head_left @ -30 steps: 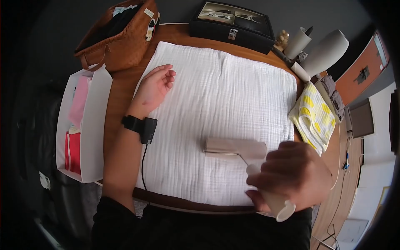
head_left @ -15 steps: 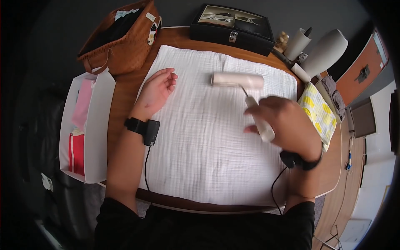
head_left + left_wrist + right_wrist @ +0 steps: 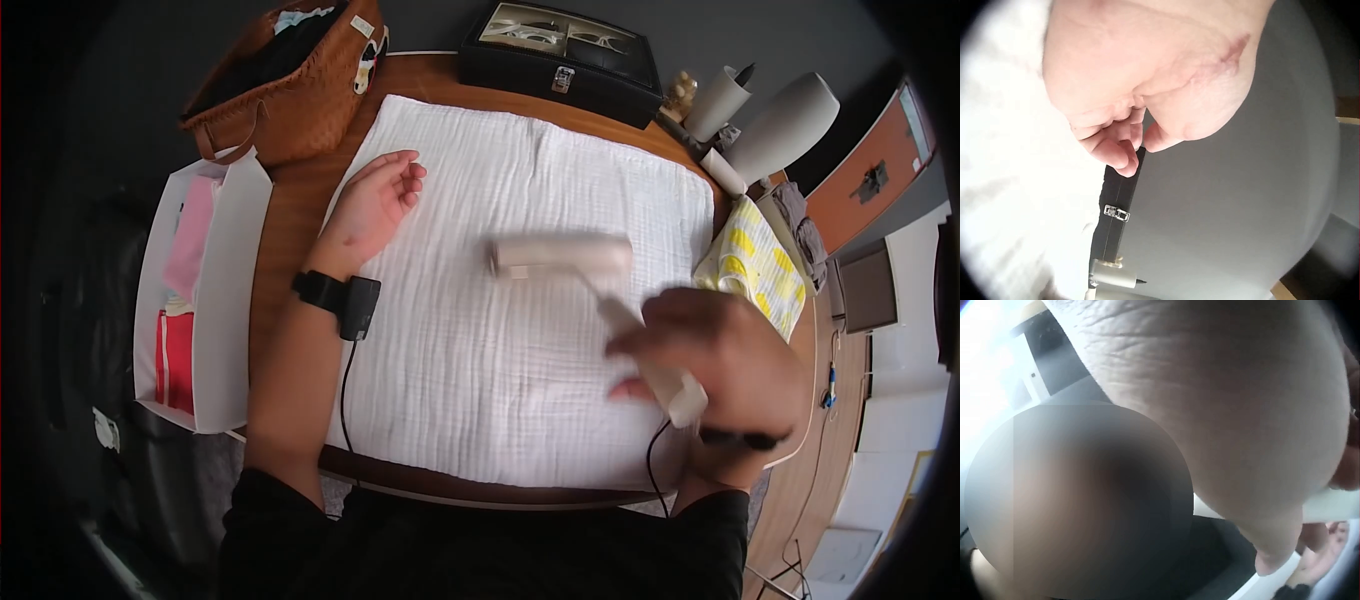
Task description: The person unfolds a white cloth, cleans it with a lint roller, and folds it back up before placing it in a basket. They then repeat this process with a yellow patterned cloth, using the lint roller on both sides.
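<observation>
A white crinkled muslin cloth (image 3: 480,400) lies spread flat over the wooden table. My right hand (image 3: 725,350) grips the pale handle of a lint roller (image 3: 570,255), its fingers wrapped round the handle. The roller's head overlaps the middle right of the cloth in the head view and is blurred by motion. In the right wrist view the hand (image 3: 1229,412) fills much of the frame, with part of the pale handle (image 3: 1332,505) below it. My left hand (image 3: 380,205) rests on the cloth's left edge, palm partly up, fingers loosely curled and holding nothing.
At left stand a white box (image 3: 220,320) with folded clothes and a brown woven basket (image 3: 290,130). A black glasses case (image 3: 560,75) sits at the back. To the right are a white vase (image 3: 785,125), a pen holder (image 3: 715,105) and a folded yellow-and-white cloth (image 3: 755,260).
The right hand first moved the lint roller from the near part of the cloth to the far part, then back toward the body to the middle. The left hand stays in place.
</observation>
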`<state>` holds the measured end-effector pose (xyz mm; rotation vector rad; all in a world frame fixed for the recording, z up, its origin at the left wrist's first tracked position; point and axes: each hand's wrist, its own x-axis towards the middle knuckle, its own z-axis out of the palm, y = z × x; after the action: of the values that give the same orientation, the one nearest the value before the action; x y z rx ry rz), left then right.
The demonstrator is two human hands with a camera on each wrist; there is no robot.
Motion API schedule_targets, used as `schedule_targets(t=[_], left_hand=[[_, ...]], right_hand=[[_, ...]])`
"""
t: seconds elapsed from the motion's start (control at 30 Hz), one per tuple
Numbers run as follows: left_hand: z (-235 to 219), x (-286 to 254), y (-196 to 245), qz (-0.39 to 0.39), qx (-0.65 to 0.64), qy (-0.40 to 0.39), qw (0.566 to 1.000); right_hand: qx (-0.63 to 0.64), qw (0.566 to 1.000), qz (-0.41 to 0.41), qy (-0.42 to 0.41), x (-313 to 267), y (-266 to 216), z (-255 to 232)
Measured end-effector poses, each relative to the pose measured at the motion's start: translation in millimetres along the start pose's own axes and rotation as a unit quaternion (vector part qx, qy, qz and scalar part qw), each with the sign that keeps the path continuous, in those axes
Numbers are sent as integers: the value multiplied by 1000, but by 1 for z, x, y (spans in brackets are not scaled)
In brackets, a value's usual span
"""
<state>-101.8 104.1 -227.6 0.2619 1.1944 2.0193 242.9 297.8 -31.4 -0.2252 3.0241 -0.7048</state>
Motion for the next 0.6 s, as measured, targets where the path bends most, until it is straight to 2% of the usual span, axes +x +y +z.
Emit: schedule_targets(t=[0.1, 0.2, 0.33, 0.4, 0.47, 0.6], left_hand=[[-4, 2, -1, 3, 2, -14, 1000], [-9, 4, -2, 5, 0, -30, 1000], [-8, 3, -2, 5, -3, -28, 1000], [-11, 5, -4, 5, -7, -34, 999], [-13, 8, -4, 5, -10, -40, 999], [-7, 5, -4, 4, -2, -22, 1000]], right_hand=[[-25, 994, 19, 101, 30, 35, 28], [-3, 993, -1, 119, 40, 46, 37], [-21, 1000, 0, 4, 6, -1, 8], [9, 995, -74, -60, -13, -16, -2], [61, 987, -87, -123, -28, -24, -10], [91, 988, -84, -87, -26, -21, -11]])
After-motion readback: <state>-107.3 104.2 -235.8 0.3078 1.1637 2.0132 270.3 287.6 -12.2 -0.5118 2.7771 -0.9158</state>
